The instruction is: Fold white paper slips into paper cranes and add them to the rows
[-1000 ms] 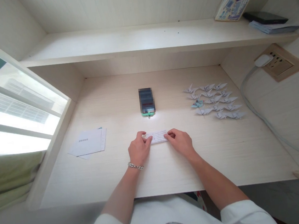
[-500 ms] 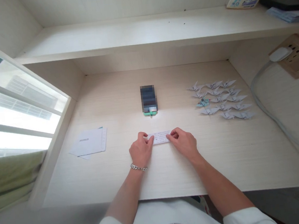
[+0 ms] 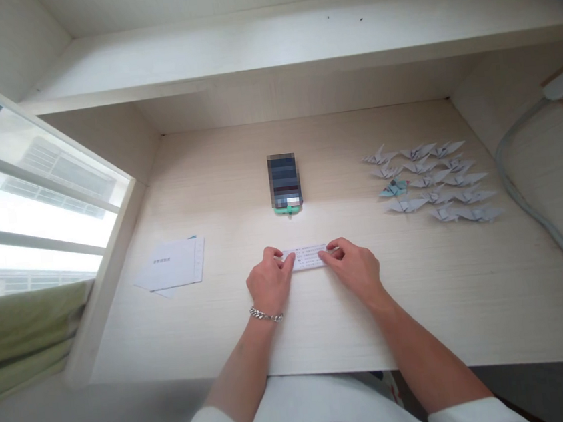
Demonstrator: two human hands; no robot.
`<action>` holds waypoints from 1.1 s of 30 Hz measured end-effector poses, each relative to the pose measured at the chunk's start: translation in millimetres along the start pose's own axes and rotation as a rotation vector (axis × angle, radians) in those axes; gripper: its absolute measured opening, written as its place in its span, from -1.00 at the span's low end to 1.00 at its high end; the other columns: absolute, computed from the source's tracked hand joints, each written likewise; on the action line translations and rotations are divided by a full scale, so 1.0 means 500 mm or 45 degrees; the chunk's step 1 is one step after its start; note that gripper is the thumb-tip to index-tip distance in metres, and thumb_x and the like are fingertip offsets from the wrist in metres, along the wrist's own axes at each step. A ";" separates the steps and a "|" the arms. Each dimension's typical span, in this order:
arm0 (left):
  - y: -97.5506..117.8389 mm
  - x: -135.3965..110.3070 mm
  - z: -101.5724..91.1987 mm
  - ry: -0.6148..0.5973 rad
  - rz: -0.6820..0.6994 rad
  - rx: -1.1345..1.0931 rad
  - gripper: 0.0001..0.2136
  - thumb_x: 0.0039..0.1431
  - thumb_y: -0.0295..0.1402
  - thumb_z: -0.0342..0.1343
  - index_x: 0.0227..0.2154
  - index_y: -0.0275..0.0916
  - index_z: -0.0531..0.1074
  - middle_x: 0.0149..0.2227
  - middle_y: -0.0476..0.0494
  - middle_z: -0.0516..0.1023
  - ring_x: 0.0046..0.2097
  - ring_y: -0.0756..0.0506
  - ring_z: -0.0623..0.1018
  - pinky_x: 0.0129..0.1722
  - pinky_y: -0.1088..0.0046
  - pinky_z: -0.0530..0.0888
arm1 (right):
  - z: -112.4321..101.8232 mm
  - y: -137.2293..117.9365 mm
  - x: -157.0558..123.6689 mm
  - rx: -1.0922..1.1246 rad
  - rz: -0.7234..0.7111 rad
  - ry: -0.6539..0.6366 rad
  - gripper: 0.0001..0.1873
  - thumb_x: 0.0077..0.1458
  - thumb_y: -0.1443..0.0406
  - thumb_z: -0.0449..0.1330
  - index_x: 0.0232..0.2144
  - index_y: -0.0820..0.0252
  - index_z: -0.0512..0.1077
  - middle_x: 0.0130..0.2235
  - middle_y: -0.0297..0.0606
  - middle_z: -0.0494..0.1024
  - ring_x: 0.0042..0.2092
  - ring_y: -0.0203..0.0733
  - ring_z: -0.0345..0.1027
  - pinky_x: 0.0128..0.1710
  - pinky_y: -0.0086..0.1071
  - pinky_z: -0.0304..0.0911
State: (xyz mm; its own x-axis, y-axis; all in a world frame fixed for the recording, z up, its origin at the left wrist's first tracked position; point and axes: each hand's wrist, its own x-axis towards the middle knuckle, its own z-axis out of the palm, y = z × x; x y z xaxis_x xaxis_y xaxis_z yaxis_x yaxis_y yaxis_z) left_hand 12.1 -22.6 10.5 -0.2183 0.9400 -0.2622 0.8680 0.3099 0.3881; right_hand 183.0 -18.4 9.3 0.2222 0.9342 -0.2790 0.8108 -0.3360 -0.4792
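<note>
The printed paper strip (image 3: 306, 257) lies flat on the pale wood desk (image 3: 446, 301), at 2 o'clock from the left hand (image 3: 270, 280), whose fingertips (image 3: 288, 258) sit on its left end, and at 10 o'clock from the right hand (image 3: 353, 270), whose fingers (image 3: 330, 254) sit on its right end. Both hands are curled, not clenched; whether they pinch or only press the strip, I cannot tell. A blurred phone (image 3: 284, 182) lies at 12 o'clock from the strip, folded paper cranes (image 3: 427, 182) at 2 o'clock, and sheets of paper (image 3: 171, 264) at 9 o'clock.

Narrow printed paper strip (image 3: 306, 257), lying flat, horizontal
</note>
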 end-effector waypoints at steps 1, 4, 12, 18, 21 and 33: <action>0.000 0.000 0.000 0.003 0.001 0.001 -0.70 0.10 -0.03 -0.06 -0.26 -0.12 0.31 -0.40 0.01 0.57 -0.32 -0.10 0.52 -0.41 0.44 0.26 | 0.000 0.001 0.000 0.001 -0.002 0.001 -0.76 -0.03 0.06 0.11 -0.34 -0.03 0.44 -0.41 -0.42 0.55 -0.33 -0.18 0.39 -0.42 -0.37 0.08; -0.001 0.000 0.003 0.014 0.001 0.003 -0.70 0.09 -0.02 -0.06 -0.27 -0.11 0.31 -0.41 0.02 0.57 -0.33 -0.10 0.52 -0.42 0.44 0.25 | 0.001 0.001 -0.002 0.007 -0.017 0.009 -0.77 -0.03 0.06 0.11 -0.33 -0.04 0.43 -0.43 -0.44 0.55 -0.34 -0.18 0.38 -0.42 -0.38 0.07; -0.001 0.002 0.006 0.018 0.001 -0.007 -0.69 0.09 -0.01 -0.07 -0.27 -0.11 0.31 -0.40 0.02 0.57 -0.32 -0.11 0.52 -0.41 0.43 0.26 | -0.001 -0.001 -0.004 0.008 -0.042 0.002 -0.76 -0.03 0.08 0.11 -0.28 -0.10 0.46 -0.41 -0.45 0.55 -0.35 -0.20 0.38 -0.43 -0.39 0.08; -0.001 0.005 0.006 0.010 -0.020 -0.006 -0.69 0.07 0.00 -0.06 -0.28 -0.11 0.32 -0.40 0.01 0.58 -0.32 -0.12 0.52 -0.42 0.42 0.27 | 0.001 0.003 -0.002 0.024 -0.050 0.002 -0.76 -0.03 0.06 0.10 -0.31 -0.15 0.48 -0.40 -0.48 0.56 -0.34 -0.20 0.38 -0.42 -0.37 0.11; 0.001 0.005 0.005 0.017 -0.030 0.002 -0.68 0.07 0.01 -0.06 -0.29 -0.11 0.35 -0.40 0.01 0.58 -0.31 -0.13 0.52 -0.41 0.41 0.29 | 0.001 0.005 0.000 0.033 -0.047 0.001 -0.75 -0.03 0.05 0.09 -0.31 -0.14 0.49 -0.39 -0.46 0.57 -0.34 -0.20 0.39 -0.41 -0.37 0.13; 0.001 0.009 0.005 0.023 -0.045 0.007 -0.68 0.06 0.03 -0.07 -0.37 -0.11 0.37 -0.41 -0.01 0.57 -0.33 -0.15 0.51 -0.40 0.39 0.30 | 0.003 0.007 0.002 0.057 -0.048 -0.002 -0.74 -0.02 0.05 0.09 -0.29 -0.15 0.50 -0.39 -0.46 0.57 -0.33 -0.19 0.40 -0.38 -0.36 0.17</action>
State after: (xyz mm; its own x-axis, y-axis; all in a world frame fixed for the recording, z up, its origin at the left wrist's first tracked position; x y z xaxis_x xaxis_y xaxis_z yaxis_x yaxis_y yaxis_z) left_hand 12.9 -18.7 7.4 -0.2566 0.9309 -0.2599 0.8621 0.3421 0.3738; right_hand 185.5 -18.9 6.2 0.1908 0.9463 -0.2611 0.7934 -0.3053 -0.5266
